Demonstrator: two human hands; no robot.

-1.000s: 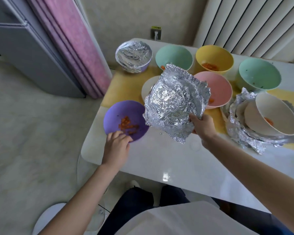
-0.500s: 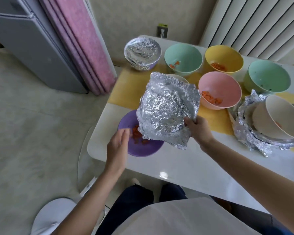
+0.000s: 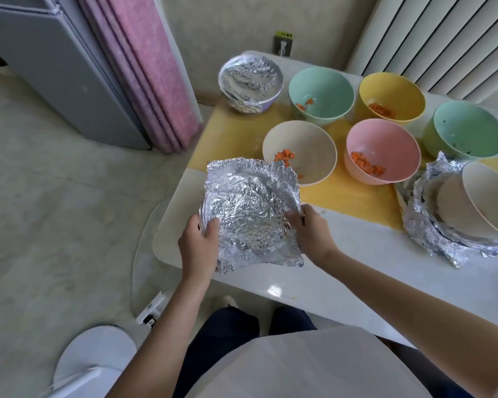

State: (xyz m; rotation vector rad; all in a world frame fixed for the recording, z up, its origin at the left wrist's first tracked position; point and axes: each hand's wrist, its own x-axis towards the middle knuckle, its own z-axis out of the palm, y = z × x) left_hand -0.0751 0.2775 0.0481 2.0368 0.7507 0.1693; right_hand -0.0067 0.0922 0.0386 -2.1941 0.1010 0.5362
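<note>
A crumpled sheet of aluminium foil point(image 3: 250, 214) lies over the purple bowl at the near left corner of the white table point(image 3: 342, 271); the bowl is hidden under it. My left hand point(image 3: 200, 245) grips the foil's left edge, thumb on top. My right hand point(image 3: 311, 234) holds the foil's right edge, fingers curled on it.
Behind stand a beige bowl point(image 3: 302, 147), a pink bowl point(image 3: 385, 147), a mint bowl point(image 3: 322, 90) and a yellow bowl point(image 3: 391, 93), each with carrot pieces, plus a green bowl point(image 3: 469, 124). A foil-covered bowl point(image 3: 250, 79) sits at the far left. Beige bowls on loose foil point(image 3: 431, 231) lie right.
My right hand brought the foil down from in front of the bowls onto the purple bowl. My left hand left the bowl's rim and took hold of the foil's left edge.
</note>
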